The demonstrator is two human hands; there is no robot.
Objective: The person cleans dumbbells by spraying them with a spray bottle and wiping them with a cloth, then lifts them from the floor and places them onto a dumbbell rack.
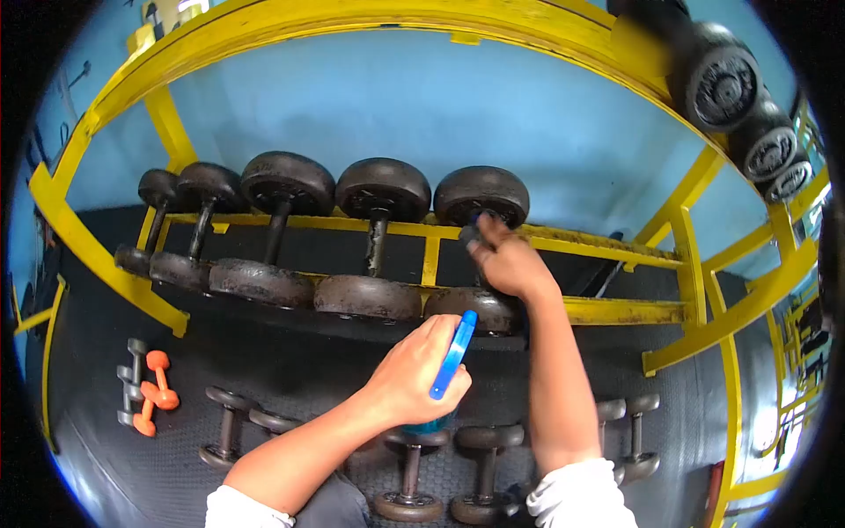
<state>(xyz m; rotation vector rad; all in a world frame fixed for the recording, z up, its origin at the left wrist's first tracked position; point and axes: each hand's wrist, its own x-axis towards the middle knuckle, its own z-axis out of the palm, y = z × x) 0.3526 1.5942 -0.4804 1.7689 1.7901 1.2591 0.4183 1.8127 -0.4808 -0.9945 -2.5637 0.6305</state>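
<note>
My left hand (421, 370) is wrapped round a spray bottle with a blue nozzle (453, 355), held in front of the rack. Further forward, my right hand (506, 255) is at the handle of the rightmost dumbbell (481, 192) on the yellow rack (607, 310). Its fingers are blurred, and something dark, perhaps a cloth, shows at them; I cannot make it out. Beside that dumbbell on the left stands another large black dumbbell (384, 189) with a worn handle.
More black dumbbells (286, 183) sit along the rack to the left. Smaller dumbbells (409, 506) stand on the dark floor near me, with orange ones (158, 394) at the left. Large dumbbells (723, 88) rest on the upper rail at the right.
</note>
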